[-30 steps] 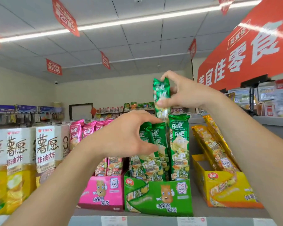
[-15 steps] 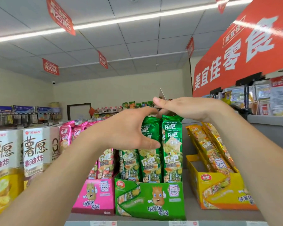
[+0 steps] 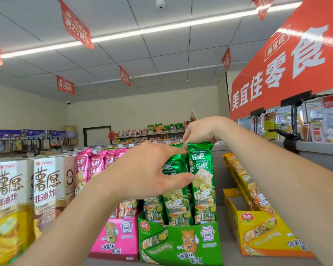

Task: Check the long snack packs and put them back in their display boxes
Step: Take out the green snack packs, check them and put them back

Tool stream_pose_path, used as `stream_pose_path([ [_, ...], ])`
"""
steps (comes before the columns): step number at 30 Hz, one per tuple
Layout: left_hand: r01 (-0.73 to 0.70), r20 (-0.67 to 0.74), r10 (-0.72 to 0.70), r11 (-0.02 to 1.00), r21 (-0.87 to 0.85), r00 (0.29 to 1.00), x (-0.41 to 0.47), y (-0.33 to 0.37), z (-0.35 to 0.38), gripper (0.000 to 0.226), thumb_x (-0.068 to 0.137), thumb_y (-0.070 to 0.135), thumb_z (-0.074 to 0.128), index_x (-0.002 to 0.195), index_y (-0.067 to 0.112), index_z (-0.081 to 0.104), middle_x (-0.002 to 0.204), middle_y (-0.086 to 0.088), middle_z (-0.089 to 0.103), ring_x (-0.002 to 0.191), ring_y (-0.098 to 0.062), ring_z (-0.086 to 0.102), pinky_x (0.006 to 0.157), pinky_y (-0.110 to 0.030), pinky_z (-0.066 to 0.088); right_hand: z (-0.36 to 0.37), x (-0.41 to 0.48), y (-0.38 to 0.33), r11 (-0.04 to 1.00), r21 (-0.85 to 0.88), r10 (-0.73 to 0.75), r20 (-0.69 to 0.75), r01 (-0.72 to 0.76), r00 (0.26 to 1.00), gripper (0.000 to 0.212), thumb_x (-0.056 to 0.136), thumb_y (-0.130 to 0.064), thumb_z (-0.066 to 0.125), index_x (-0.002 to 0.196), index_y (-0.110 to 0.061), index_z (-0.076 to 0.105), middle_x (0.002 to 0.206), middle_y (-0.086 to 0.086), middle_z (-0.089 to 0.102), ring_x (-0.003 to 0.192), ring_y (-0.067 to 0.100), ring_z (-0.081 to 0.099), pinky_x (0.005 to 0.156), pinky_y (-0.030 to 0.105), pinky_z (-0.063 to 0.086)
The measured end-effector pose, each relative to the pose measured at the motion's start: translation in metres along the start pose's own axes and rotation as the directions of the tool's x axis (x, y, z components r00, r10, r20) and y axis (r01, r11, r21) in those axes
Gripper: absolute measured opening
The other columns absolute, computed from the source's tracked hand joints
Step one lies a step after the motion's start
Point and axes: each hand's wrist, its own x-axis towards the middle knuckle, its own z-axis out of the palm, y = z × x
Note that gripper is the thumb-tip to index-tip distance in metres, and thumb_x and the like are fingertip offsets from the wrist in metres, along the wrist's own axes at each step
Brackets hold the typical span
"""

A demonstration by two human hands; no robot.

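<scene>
Cartons, far left: white-and-yellow snack cartons (image 3: 46, 185) standing upright in a row on the shelf (image 3: 230, 239).
Pink stock: pink packs (image 3: 96, 166) upright in the pink display box (image 3: 115, 240), just beside the cartons.
Left hand: left hand (image 3: 148, 169) in front of the pink and green rows, thumb and forefinger spread wide; thumb tip touches the face of the front-right green pack, forefinger reaches the top edges of the packs behind it.
Green stock: green packs (image 3: 201, 181) upright in the green display box (image 3: 181, 244), which touches the pink one; the front-right pack stands tallest.
Right hand: right hand (image 3: 200, 132) above the green row, fingers curled down onto the top edges of the packs at the back.
Yellow stock: yellow packs (image 3: 244, 181) leaning back in the yellow display box (image 3: 258, 235), apart from the green box; its front part holds no packs.
Far right: grey counter (image 3: 319, 150) behind the right forearm.
</scene>
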Motion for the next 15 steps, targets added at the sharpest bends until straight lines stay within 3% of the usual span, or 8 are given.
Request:
stream_pose_path([
  [2, -0.006, 0.020, 0.006, 1.000, 0.000, 1.000, 0.000, 0.002, -0.001, 0.082, 0.074, 0.081, 0.034, 0.144, 0.039, 0.040, 0.140, 0.015, 0.052, 0.128, -0.006, 0.047, 0.103, -0.028, 0.041, -0.002, 0.005, -0.006, 0.995, -0.101, 0.003, -0.012, -0.004, 1.000, 0.032, 0.095, -0.016, 0.053, 0.121, -0.004, 0.065, 0.127, 0.014, 0.063, 0.112, 0.031, 0.063, 0.095, 0.044, 0.053],
  [4, 0.004, 0.048, -0.004, 1.000, -0.006, 0.999, 0.002, 0.005, -0.001, 0.079, 0.075, 0.080, 0.034, 0.144, 0.043, 0.038, 0.134, 0.016, 0.050, 0.127, -0.006, 0.044, 0.103, -0.032, 0.041, -0.004, 0.006, -0.011, 0.989, -0.150, -0.006, -0.024, 0.002, 1.000, 0.029, 0.094, -0.007, 0.047, 0.114, -0.002, 0.067, 0.125, 0.014, 0.065, 0.112, 0.031, 0.062, 0.096, 0.043, 0.053],
  [8, 0.022, 0.132, -0.022, 1.000, 0.002, 0.991, 0.009, 0.005, -0.005, 0.069, 0.082, 0.072, 0.043, 0.145, 0.049, 0.031, 0.126, 0.014, 0.045, 0.126, -0.009, 0.039, 0.106, -0.039, 0.037, -0.007, 0.007, -0.013, 0.991, -0.123, -0.058, -0.028, 0.054, 0.998, 0.014, 0.095, -0.009, 0.054, 0.093, -0.017, 0.065, 0.096, 0.008, 0.068, 0.072, 0.024, 0.055, 0.064, 0.032, 0.049],
  [10, 0.022, 0.179, -0.022, 1.000, 0.000, 0.984, 0.014, 0.004, -0.007, 0.066, 0.084, 0.069, 0.048, 0.145, 0.052, 0.027, 0.112, 0.015, 0.041, 0.116, -0.010, 0.039, 0.103, -0.040, 0.037, -0.013, 0.004, -0.008, 0.999, -0.002, -0.049, -0.073, 0.049, 0.996, 0.014, 0.097, -0.010, 0.054, 0.092, -0.021, 0.061, 0.076, -0.001, 0.062, 0.056, 0.019, 0.051, 0.053, 0.026, 0.042],
  [12, 0.021, 0.209, -0.020, 1.000, -0.003, 0.978, 0.017, 0.002, -0.008, 0.066, 0.085, 0.069, 0.049, 0.144, 0.054, 0.026, 0.109, 0.014, 0.040, 0.114, -0.011, 0.039, 0.102, -0.037, 0.036, -0.022, -0.001, -0.003, 0.985, 0.163, -0.033, -0.181, 0.063, 0.983, 0.019, 0.097, -0.010, 0.054, 0.086, -0.025, 0.056, 0.073, -0.002, 0.059, 0.051, 0.016, 0.055, 0.049, 0.025, 0.041],
  [15, 0.015, 0.208, -0.011, 1.000, -0.019, 0.978, 0.017, -0.001, -0.006, 0.076, 0.077, 0.084, 0.037, 0.145, 0.052, 0.026, 0.134, 0.009, 0.044, 0.132, -0.013, 0.037, 0.110, -0.035, 0.031, -0.032, -0.010, -0.001, 0.917, 0.365, 0.023, -0.449, 0.159, 0.893, 0.015, 0.096, -0.011, 0.054, 0.089, -0.024, 0.057, 0.087, 0.003, 0.063, 0.058, 0.015, 0.058, 0.051, 0.023, 0.041],
])
